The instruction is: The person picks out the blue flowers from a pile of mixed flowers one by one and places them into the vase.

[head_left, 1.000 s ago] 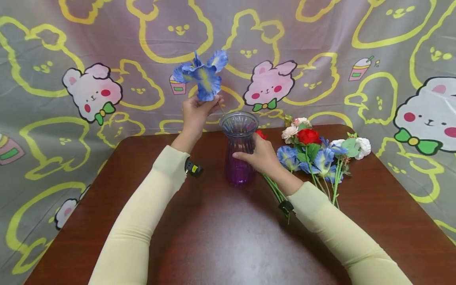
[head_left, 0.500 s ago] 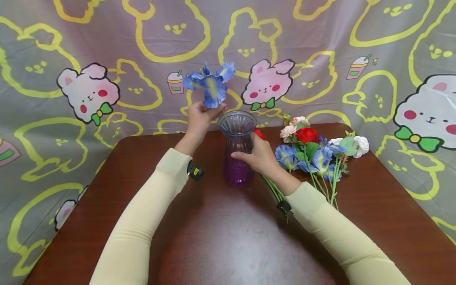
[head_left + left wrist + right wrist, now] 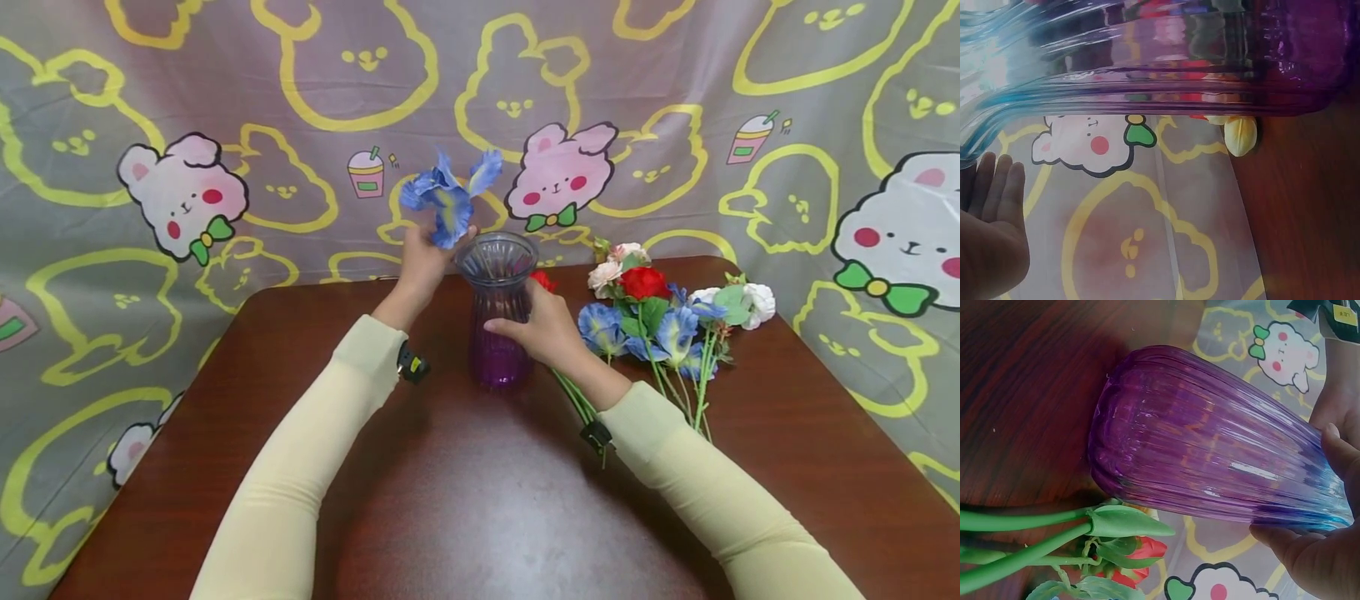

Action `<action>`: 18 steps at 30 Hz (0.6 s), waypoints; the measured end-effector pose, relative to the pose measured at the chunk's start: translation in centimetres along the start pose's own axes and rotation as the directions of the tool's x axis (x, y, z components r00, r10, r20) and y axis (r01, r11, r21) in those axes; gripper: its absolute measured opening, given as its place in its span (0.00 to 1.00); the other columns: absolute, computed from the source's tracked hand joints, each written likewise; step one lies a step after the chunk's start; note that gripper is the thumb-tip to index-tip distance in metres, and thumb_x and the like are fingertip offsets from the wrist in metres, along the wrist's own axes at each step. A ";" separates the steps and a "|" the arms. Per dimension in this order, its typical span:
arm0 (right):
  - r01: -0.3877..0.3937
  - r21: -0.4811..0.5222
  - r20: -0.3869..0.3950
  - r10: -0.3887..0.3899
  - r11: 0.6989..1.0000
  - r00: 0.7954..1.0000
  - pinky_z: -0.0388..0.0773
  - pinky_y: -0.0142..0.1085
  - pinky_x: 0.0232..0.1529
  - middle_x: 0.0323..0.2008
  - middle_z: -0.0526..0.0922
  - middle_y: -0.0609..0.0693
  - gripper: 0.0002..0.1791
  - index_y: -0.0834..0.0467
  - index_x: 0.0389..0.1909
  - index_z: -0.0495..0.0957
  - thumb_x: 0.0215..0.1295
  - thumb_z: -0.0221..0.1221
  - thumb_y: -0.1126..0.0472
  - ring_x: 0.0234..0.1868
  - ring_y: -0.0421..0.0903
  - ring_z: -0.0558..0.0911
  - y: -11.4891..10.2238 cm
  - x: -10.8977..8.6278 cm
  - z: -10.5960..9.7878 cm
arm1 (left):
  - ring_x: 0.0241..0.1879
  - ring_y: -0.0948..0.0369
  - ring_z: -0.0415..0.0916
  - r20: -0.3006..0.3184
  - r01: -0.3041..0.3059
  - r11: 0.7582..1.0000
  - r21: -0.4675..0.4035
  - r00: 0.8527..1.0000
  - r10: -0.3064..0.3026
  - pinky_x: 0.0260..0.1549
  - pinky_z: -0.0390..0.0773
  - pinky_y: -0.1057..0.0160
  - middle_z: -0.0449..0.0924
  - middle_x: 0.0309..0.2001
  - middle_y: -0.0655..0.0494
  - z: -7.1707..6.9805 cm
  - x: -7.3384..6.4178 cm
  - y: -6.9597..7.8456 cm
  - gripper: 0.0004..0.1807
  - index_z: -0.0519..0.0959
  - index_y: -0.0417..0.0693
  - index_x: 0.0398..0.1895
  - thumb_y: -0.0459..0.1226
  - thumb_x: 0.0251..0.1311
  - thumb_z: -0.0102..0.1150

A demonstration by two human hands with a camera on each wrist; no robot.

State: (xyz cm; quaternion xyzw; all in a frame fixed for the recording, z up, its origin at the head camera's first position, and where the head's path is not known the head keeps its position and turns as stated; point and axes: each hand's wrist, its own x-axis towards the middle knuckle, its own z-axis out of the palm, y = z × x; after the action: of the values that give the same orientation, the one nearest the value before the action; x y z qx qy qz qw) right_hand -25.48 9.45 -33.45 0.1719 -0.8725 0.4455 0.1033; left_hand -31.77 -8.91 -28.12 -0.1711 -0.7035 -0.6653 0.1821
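Observation:
My left hand pinches a blue artificial iris just under its bloom, beside the rim of a ribbed glass vase. The stem is barely visible at the vase mouth. The vase stands upright on the table, clear bluish at the top and purple at the base. My right hand grips the vase neck from the right, with the thumb in front. In the left wrist view the left hand sits by the vase rim, its pinch out of sight. The right wrist view shows the right hand round the neck.
Right of the vase lie several artificial flowers: a red rose, blue irises, a white flower and pale pink ones. Green stems pass under the right wrist. A cartoon-printed cloth hangs behind the brown table.
The left hand has lowered the iris and brought it slightly right, closer to the vase rim. The right hand stays on the vase.

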 end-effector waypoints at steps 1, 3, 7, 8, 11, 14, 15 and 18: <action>-0.001 0.003 0.000 0.001 1.000 1.000 0.75 0.49 0.54 0.54 0.80 0.60 0.41 0.62 0.63 0.68 0.52 0.73 0.50 0.54 0.54 0.79 0.0 0.0 0.0 | 0.42 0.62 0.79 0.006 0.010 1.000 0.005 1.000 -0.010 0.44 0.76 0.65 0.84 0.43 0.44 0.0 0.0 0.0 0.18 0.79 0.30 0.48 0.33 0.57 0.68; -0.002 0.007 0.001 0.002 1.000 1.000 0.75 0.49 0.55 0.54 0.80 0.60 0.41 0.62 0.63 0.68 0.53 0.73 0.50 0.54 0.54 0.79 0.0 0.0 0.0 | 0.43 0.61 0.80 0.023 0.036 0.999 -0.008 0.999 -0.036 0.44 0.76 0.65 0.85 0.42 0.44 0.0 -0.1 -0.1 0.18 0.80 0.30 0.48 0.34 0.59 0.67; -0.005 0.003 0.000 0.005 1.000 1.000 0.75 0.48 0.55 0.54 0.80 0.60 0.41 0.63 0.64 0.68 0.53 0.73 0.50 0.54 0.54 0.79 0.0 0.0 -0.1 | 0.44 0.60 0.80 0.052 0.099 0.995 -0.029 0.994 -0.097 0.43 0.78 0.64 0.85 0.42 0.45 0.0 0.0 -0.2 0.19 0.81 0.31 0.48 0.36 0.60 0.67; -0.004 0.003 -0.001 0.004 1.000 1.000 0.75 0.48 0.55 0.54 0.79 0.60 0.41 0.63 0.64 0.68 0.53 0.73 0.50 0.55 0.54 0.79 0.0 0.0 -0.1 | 0.44 0.60 0.80 0.055 0.111 0.993 -0.026 0.992 -0.110 0.43 0.78 0.64 0.85 0.42 0.46 0.0 0.0 -0.1 0.19 0.81 0.31 0.49 0.37 0.60 0.67; -0.010 0.011 0.003 0.010 1.000 1.000 0.75 0.49 0.55 0.55 0.79 0.60 0.42 0.63 0.64 0.67 0.53 0.73 0.50 0.55 0.54 0.79 0.0 0.0 -0.1 | 0.42 0.63 0.78 0.048 0.136 0.990 0.021 0.989 -0.137 0.43 0.75 0.66 0.86 0.40 0.51 0.0 0.0 -0.1 0.19 0.82 0.32 0.47 0.40 0.60 0.67; -0.017 0.018 0.008 0.017 1.000 1.000 0.75 0.49 0.55 0.55 0.79 0.60 0.42 0.62 0.65 0.67 0.53 0.72 0.50 0.55 0.54 0.79 0.0 -0.1 -0.1 | 0.33 0.64 0.73 0.025 0.165 0.984 0.062 0.986 -0.167 0.34 0.72 0.67 0.84 0.29 0.60 -0.1 -0.1 -0.1 0.19 0.84 0.31 0.41 0.41 0.58 0.68; -0.019 0.018 0.008 0.019 1.000 1.000 0.75 0.49 0.55 0.55 0.79 0.60 0.41 0.62 0.64 0.67 0.53 0.72 0.50 0.55 0.54 0.79 0.0 -0.1 -0.1 | 0.29 0.64 0.70 0.018 0.172 0.982 0.072 0.985 -0.174 0.30 0.70 0.67 0.81 0.24 0.62 -0.1 -0.1 -0.1 0.19 0.84 0.30 0.39 0.42 0.58 0.69; -0.018 0.019 0.006 0.018 1.000 1.000 0.75 0.49 0.55 0.55 0.79 0.60 0.41 0.63 0.64 0.67 0.53 0.73 0.50 0.55 0.54 0.79 0.0 -0.1 -0.1 | 0.24 0.65 0.64 0.013 0.195 0.978 0.074 0.980 -0.197 0.24 0.66 0.67 0.74 0.17 0.65 -0.2 -0.1 -0.1 0.18 0.84 0.30 0.31 0.42 0.57 0.69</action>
State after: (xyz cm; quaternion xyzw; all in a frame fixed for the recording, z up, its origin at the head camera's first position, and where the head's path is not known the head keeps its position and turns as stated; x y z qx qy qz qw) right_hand -25.36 9.54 -33.47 0.1662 -0.8700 0.4544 0.0948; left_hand -31.72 -9.07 -28.26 -0.1008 -0.7422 -0.6525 0.1147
